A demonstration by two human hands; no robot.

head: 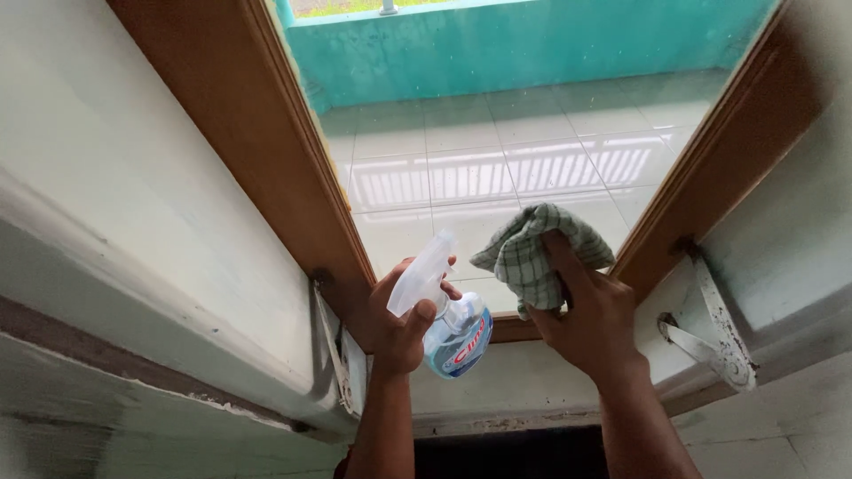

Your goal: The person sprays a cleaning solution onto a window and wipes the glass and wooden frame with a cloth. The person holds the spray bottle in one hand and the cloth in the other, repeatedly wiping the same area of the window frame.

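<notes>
We hold spray bottle point(448, 328) in left hand point(399, 324), right hand point(590, 315) gripping checked cloth point(532, 253) on glass point(497, 168); overspray risks wetting wooden frame point(293, 177)

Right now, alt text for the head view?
A person's left hand holds a clear spray bottle of blue liquid while the right hand presses a green checked cloth against the lower window pane. The window has a brown wooden frame; a tiled balcony floor and teal wall show through the glass.
</notes>
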